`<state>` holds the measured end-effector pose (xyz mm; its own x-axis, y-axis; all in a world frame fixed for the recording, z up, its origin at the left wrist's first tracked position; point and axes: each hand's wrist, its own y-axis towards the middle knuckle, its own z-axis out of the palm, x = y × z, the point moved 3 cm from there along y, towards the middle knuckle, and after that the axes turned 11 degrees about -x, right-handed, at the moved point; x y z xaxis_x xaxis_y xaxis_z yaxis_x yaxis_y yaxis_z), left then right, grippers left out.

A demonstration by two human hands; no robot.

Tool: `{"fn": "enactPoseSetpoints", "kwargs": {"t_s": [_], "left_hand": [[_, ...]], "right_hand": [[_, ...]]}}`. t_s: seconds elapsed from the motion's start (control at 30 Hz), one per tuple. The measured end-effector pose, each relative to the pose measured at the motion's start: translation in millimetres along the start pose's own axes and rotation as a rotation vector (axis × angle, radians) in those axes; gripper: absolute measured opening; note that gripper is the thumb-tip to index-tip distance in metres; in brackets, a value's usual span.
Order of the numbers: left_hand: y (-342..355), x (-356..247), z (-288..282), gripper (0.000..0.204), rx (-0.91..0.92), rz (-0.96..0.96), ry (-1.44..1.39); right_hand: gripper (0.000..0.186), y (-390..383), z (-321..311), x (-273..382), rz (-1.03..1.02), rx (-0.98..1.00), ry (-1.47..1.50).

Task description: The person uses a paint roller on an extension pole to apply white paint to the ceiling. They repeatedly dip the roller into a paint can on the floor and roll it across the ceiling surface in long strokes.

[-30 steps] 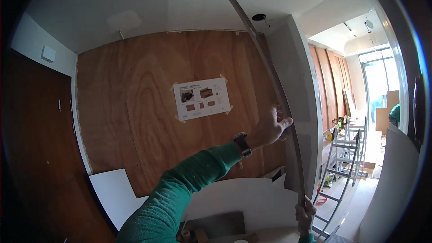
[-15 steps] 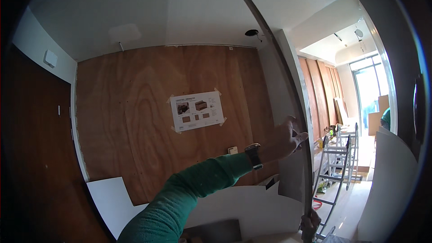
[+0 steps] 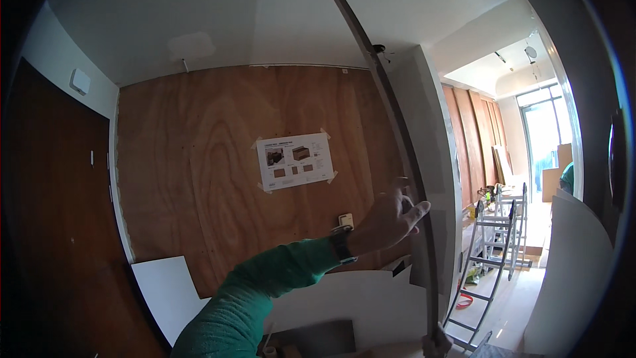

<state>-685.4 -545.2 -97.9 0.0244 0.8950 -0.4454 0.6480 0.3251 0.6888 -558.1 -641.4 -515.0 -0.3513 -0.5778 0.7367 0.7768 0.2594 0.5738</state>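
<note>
A long, narrow dark grey strip (image 3: 395, 106) stands steeply, its upper end leaning left near the ceiling and its middle looking bowed. My left hand (image 3: 387, 222), in a green sleeve with a dark watch at the wrist, is closed at the strip's middle, thumb across its front; the other fingers are partly hidden. Low down at the bottom edge, my right hand (image 3: 437, 343) is wrapped round the strip's lower part. Behind them is a plywood wall panel (image 3: 218, 192) with a printed sheet (image 3: 295, 161) taped on it.
A dark wooden door (image 3: 59, 212) is at left. White boards (image 3: 169, 285) lean along the wall's foot. To the right, past a wall corner (image 3: 434, 119), stand a folding ladder (image 3: 490, 262) and a curved white sheet (image 3: 573, 272). A dark hole (image 3: 379, 48) with wires shows in the ceiling.
The strip has shifted left, its upper end now farther left along the ceiling. Both my hands have moved left with it, the right one also slightly lower. The view has turned a little.
</note>
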Motion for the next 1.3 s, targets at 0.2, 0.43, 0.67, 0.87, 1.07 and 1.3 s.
{"fn": "enactPoseSetpoints", "kwargs": {"t_s": [0.2,0.43,0.67,0.87,1.07,1.3], "left_hand": [[-27.9,-4.8,-32.4,0.062,-0.106,0.117,-0.138],[-41.5,-9.0,-65.2,0.067,-0.137,-0.075,-0.128],[-31.6,38.3,-93.3,0.065,-0.272,-0.106,-0.258],[-24.4,76.5,-122.0,0.058,-0.335,-0.113,-0.247],[-39.0,143.6,-129.5,0.049,-0.296,-0.170,-0.215],[-36.5,227.0,-159.8,0.041,-0.302,-0.220,-0.168]], "right_hand": [[0.044,-25.1,35.1,49.2,-0.096,0.086,0.033],[0.049,-40.2,50.2,85.0,-0.042,0.153,-0.029],[0.049,-42.5,73.4,91.8,-0.061,0.216,-0.122],[0.046,-27.0,121.9,89.9,0.037,0.260,-0.110],[0.051,5.2,200.7,108.9,-0.046,0.261,-0.168],[0.054,40.1,295.6,84.1,0.008,0.311,-0.126]]}}
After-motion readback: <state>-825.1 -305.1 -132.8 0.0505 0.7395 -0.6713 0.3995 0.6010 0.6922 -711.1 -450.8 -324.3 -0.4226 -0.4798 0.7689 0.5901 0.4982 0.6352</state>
